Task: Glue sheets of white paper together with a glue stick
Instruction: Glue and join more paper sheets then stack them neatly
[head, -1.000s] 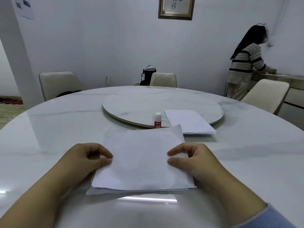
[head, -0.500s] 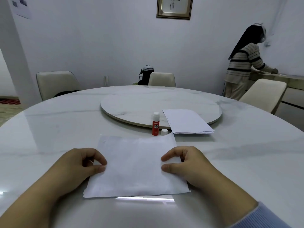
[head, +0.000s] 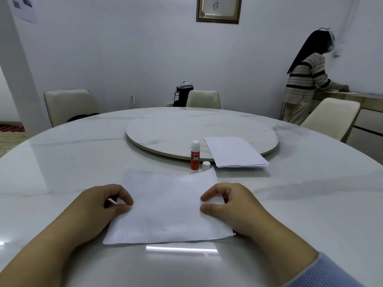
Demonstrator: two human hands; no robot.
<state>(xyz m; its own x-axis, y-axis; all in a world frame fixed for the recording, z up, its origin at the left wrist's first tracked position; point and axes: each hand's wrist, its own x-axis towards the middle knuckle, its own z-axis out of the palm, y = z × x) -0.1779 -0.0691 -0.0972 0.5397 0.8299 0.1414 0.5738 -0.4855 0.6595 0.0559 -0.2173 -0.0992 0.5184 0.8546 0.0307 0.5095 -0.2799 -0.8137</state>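
A white paper sheet (head: pixel 167 208) lies flat on the marble table (head: pixel 62 162) in front of me, its far right corner curling up slightly. My left hand (head: pixel 99 206) pinches its left edge between thumb and fingers. My right hand (head: pixel 230 204) pinches its right edge the same way. A red glue stick (head: pixel 195 155) stands upright beyond the sheet, its white cap (head: pixel 206 165) beside it on the table. A stack of white paper (head: pixel 234 152) rests partly on the turntable edge, right of the glue stick.
A round marble turntable (head: pixel 165 131) sits at the table's middle. Cream chairs (head: pixel 70 106) stand around the far side. A person in a striped top (head: pixel 304 83) stands at a counter at the back right.
The sheet, first held raised over a lower sheet, has come down flat and closer to me. The glue stick's cap is now uncovered. Both hands kept their hold on the edges.
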